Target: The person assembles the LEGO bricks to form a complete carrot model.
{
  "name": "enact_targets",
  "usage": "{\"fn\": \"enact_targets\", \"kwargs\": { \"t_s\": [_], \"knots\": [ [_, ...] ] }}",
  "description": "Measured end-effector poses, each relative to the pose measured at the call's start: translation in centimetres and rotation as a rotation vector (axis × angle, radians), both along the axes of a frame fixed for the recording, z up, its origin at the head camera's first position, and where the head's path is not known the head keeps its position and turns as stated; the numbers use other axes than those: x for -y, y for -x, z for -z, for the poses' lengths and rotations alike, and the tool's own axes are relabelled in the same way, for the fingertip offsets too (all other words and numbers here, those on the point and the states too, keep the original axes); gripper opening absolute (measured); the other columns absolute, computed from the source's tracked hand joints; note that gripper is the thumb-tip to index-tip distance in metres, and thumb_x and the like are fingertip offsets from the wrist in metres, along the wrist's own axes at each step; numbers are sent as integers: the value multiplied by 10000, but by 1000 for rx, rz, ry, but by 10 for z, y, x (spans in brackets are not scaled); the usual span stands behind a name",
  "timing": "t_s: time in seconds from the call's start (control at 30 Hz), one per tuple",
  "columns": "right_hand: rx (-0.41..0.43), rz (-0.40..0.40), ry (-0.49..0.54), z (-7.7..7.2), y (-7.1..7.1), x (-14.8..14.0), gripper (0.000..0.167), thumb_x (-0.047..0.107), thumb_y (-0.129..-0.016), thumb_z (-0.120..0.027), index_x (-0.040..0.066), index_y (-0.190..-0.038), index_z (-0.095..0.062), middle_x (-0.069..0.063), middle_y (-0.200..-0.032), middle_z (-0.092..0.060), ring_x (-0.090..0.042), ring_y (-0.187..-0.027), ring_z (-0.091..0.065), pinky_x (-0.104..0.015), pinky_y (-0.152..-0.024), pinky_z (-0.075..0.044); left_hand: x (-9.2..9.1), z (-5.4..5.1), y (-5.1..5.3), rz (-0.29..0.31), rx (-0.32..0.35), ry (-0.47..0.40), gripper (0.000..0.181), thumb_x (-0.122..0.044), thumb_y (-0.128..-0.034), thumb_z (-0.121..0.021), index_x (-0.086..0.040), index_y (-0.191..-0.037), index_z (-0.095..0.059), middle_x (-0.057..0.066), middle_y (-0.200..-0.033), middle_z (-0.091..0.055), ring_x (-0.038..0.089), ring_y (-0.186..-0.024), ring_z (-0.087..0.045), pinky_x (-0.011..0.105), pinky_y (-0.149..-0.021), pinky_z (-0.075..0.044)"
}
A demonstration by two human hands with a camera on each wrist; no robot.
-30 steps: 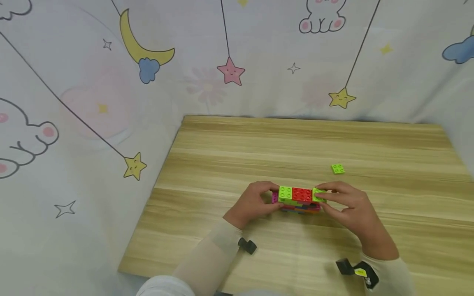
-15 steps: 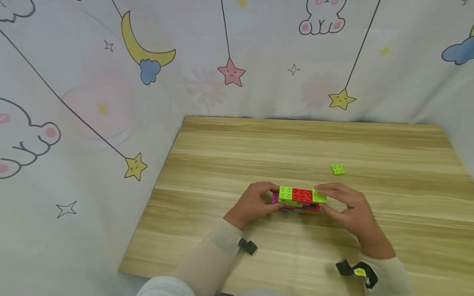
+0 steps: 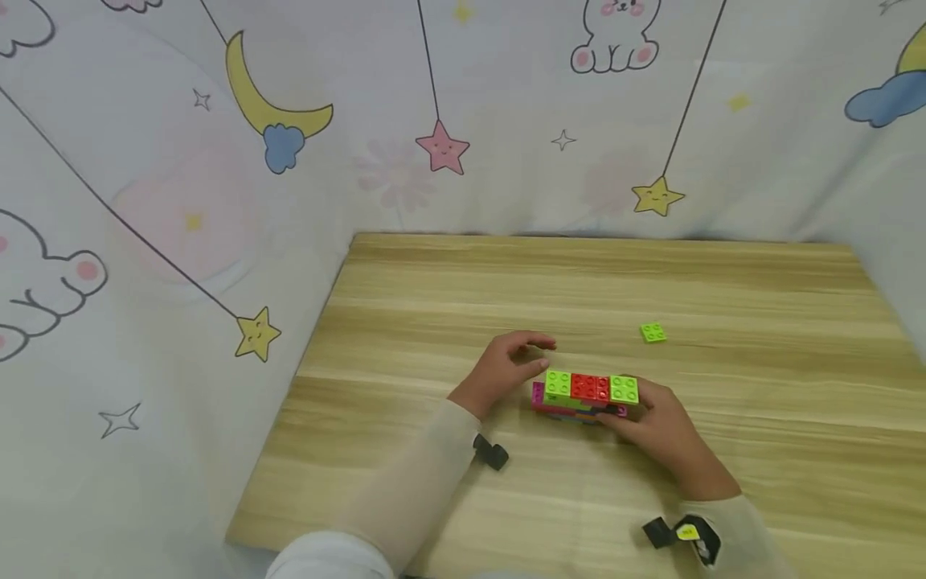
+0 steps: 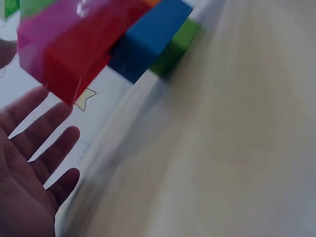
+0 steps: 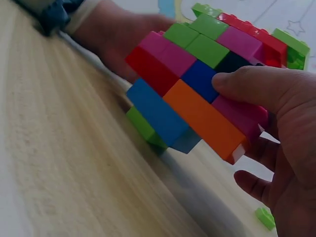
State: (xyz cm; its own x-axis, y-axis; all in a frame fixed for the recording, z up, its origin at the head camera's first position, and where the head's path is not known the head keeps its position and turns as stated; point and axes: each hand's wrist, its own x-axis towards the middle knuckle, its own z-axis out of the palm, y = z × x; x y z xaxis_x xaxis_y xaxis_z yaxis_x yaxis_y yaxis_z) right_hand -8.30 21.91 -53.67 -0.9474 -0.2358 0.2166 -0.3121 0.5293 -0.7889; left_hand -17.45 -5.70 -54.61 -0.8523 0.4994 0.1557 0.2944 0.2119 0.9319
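A wall of toy building bricks [image 3: 589, 388] stands in the head view with lime green and red bricks along its top. Its side in the right wrist view shows pink, red, blue, black and orange bricks [image 5: 207, 126] stacked in staggered rows. My right hand [image 3: 661, 420] grips the right end, the thumb pressed on the near side; the far fingers are partly hidden behind the bricks. Just beyond the wall's left end is my left hand [image 3: 499, 371], fingers extended and apart from the bricks. Its spread fingers [image 4: 54, 148] also show in the left wrist view.
A loose lime green brick [image 3: 653, 333] lies on the wooden table [image 3: 405, 322] behind the wall of bricks. A white curtain [image 3: 521, 96] with moons, stars and bears hangs along the table's back and left edges.
My left hand has let go of the wall's left end and moved slightly back. My right hand has shifted from the top right brick to a lower grip around the right end.
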Motion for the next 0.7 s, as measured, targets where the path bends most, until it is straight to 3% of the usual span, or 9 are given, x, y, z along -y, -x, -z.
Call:
{"fn": "enact_targets", "kwargs": {
  "t_s": [0.17, 0.33, 0.53, 0.7],
  "knots": [
    [7, 7, 0, -3, -5, -19, 377, 143, -798, -911, 98, -1140, -758, -12, -1090, -765, -2, -1032, -652, -110, -926, -444, -40, 4, 39, 63, -39, 104, 430, -317, -951, -771, -175, -1348, -685, -153, -1304, -666, 26, -1265, -555, 297, -1100, -433],
    [-1, 5, 39, -2, -11, -36, 373, 95, -785, -911, 100, -1127, -761, 69, -1094, -751, 21, -1041, -646, -107, -940, -440, -84, 5, 66, 140, -60, 165, 504, -375, -921, -795, -205, -1378, -668, -155, -1385, -615, 6, -1317, -512, 238, -1117, -394],
    [-1, -14, 99, -4, -15, -54, 401, 59, -783, -905, 144, -1148, -763, 75, -1126, -746, -8, -1069, -656, -125, -952, -444, -132, 5, 86, 164, -167, 310, 536, -418, -887, -817, -263, -1378, -668, -121, -1397, -622, 24, -1313, -518, 202, -1114, -370],
    [42, 8, 136, -6, -18, -70, 387, 31, -803, -881, 147, -1153, -762, 44, -1142, -747, -41, -1078, -665, -143, -948, -460, -161, 5, 94, 165, -241, 456, 529, -465, -869, -823, -336, -1361, -677, -174, -1362, -636, 8, -1282, -524, 308, -1154, -341]
  ]
}}
